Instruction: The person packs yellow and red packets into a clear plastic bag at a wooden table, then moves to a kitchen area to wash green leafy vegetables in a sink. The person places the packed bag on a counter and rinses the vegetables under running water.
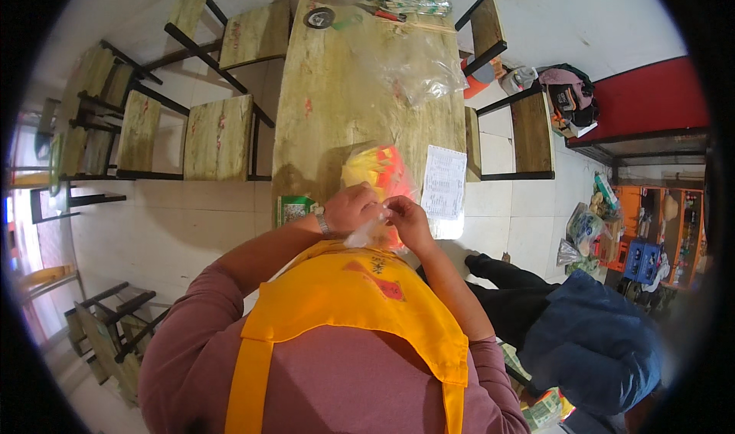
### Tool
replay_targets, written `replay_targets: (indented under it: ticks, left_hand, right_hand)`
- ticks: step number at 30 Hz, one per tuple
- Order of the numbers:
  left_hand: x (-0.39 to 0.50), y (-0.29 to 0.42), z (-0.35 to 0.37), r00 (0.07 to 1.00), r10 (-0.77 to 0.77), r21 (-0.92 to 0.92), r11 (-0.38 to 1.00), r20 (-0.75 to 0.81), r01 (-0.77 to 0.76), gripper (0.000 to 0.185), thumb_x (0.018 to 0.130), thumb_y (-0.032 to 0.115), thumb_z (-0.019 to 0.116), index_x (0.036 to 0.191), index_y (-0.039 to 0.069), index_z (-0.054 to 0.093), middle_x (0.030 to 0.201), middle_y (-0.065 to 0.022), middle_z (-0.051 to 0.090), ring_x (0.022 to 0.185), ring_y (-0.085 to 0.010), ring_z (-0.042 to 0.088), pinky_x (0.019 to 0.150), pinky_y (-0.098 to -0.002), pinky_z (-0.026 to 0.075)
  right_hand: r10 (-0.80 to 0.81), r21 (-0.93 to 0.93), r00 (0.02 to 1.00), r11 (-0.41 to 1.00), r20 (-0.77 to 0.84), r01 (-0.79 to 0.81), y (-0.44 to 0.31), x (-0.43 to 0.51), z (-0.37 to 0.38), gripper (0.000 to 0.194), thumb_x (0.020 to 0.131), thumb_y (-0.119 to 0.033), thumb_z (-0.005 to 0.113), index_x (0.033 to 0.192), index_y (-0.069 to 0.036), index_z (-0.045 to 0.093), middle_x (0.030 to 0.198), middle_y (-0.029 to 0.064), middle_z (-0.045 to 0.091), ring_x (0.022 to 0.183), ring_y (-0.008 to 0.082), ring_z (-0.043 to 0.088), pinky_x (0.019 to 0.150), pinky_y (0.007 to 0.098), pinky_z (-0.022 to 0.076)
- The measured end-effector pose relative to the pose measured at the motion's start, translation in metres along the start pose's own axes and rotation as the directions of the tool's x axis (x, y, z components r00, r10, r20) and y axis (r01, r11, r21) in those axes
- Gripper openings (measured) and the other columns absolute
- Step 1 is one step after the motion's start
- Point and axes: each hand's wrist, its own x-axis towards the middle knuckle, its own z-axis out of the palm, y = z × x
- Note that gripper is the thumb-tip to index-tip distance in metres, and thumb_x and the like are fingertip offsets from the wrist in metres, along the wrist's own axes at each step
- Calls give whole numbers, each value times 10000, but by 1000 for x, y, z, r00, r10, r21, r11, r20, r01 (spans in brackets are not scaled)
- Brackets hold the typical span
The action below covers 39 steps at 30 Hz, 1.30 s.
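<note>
A clear plastic bag with red and yellow contents (pixel 379 165) lies at the near edge of the wooden table, against my yellow apron. My left hand (pixel 351 205), with a metal-banded watch at the wrist, rests over the bag's left side, its fingers bent inward. From the right, my right hand (pixel 406 215) pinches a gathered piece of the clear plastic (pixel 367 233) between thumb and fingers. The two hands nearly meet above the bag. Whether my left fingers also grip the plastic is partly hidden. What the bag holds cannot be told exactly.
On the wooden table (pixel 321 118) lie a printed paper sheet (pixel 444 182), a green card with a printed code (pixel 295 210), empty clear bags (pixel 428 72), a tape roll (pixel 319 18) and red-handled pliers (pixel 390 15). Wooden chairs (pixel 218 138) flank it. Another person (pixel 591 342) bends at the right.
</note>
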Motion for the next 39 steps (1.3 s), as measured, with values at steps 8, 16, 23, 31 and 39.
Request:
replay_targets:
  ticks: [8,16,23,31,39]
  left_hand:
    - [-17,-1,-27,976,49,213,972,214,-96,219,861,284,713,822,114,581,777,-33,565,740,-220,603,604,-342,501]
    - [-50,-4,-51,970,-77,26,997,229,73,221,876,286,716,887,104,592,820,-58,563,776,-262,603,633,-404,482]
    - [-19,-23,-42,915,-137,-45,985,378,167,733,843,284,754,1475,80,443,1499,-140,413,1396,-338,384,1189,-494,314]
    - [10,-17,-6,942,107,-128,989,319,-69,189,819,103,627,975,-4,637,975,-152,611,1025,-358,596,998,-472,466]
    - [23,62,-16,972,-40,-40,998,231,50,185,799,139,682,922,20,611,939,-149,622,924,-379,589,838,-425,479]
  right_hand:
    - [-556,-815,827,438,86,380,-7,7,7,158,806,-70,683,945,-75,609,883,86,608,837,308,631,709,409,496]
    - [-534,-833,830,376,163,406,15,23,-6,140,822,-94,669,947,-91,605,898,73,628,864,288,634,756,401,475]
    - [-476,-662,877,638,64,394,-17,-4,17,142,828,-37,683,949,-47,609,933,109,620,885,326,633,718,405,521]
    - [-520,-540,827,769,-214,343,-30,-48,14,264,867,-18,682,1123,-58,626,1025,133,656,940,350,653,782,389,546]
    - [-89,-44,776,996,-624,79,40,-147,-52,155,992,-108,624,1113,-12,646,947,119,715,854,202,700,782,309,544]
